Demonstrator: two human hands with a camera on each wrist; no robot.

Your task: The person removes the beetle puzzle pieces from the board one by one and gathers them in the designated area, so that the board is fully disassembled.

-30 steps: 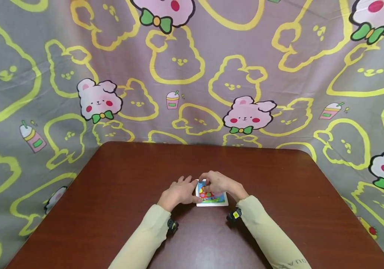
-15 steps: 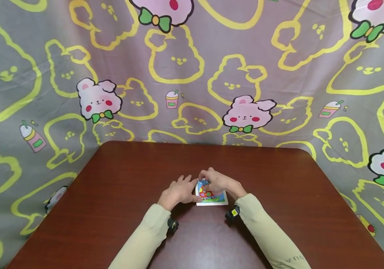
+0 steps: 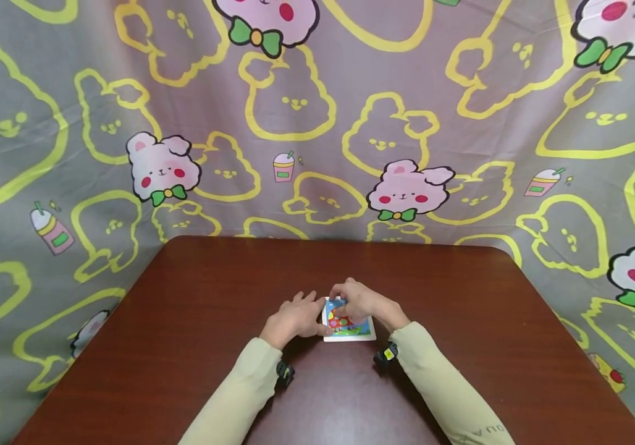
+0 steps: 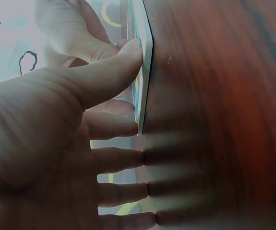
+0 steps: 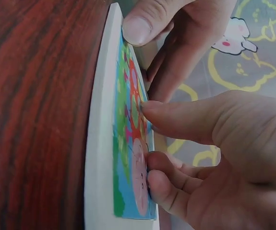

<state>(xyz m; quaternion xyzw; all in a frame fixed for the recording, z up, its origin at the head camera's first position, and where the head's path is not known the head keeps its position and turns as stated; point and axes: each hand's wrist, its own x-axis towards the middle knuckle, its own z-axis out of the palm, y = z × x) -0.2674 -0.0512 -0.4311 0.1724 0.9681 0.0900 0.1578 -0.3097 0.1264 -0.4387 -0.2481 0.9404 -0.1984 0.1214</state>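
A small square picture puzzle [image 3: 351, 330] in a white frame lies flat on the table. Its bright picture [image 5: 134, 105] has blue sky, green ground and a red shape with coloured spots; thin seams show in the right wrist view. My left hand [image 3: 292, 321] lies along the left side, fingers spread, fingertips down on the tabletop. The left thumb [image 4: 123, 60] presses the puzzle's near left corner. Over the picture, my right hand [image 3: 367, 303] is bent, its thumb [image 5: 176, 117] and curled fingertips touching the surface. Whether a loose piece sits between them is hidden.
The dark red-brown wooden table [image 3: 228, 272] extends around both arms. Behind it and at both sides hangs a grey cloth [image 3: 317, 74] printed with cartoon rabbits and yellow outlines. A small black camera [image 3: 386, 354] is worn at the right wrist, another [image 3: 285, 372] at the left.
Both hands keep their places on the puzzle. The right hand's fingers have shifted very slightly over the picture; otherwise only the head view moves a little.
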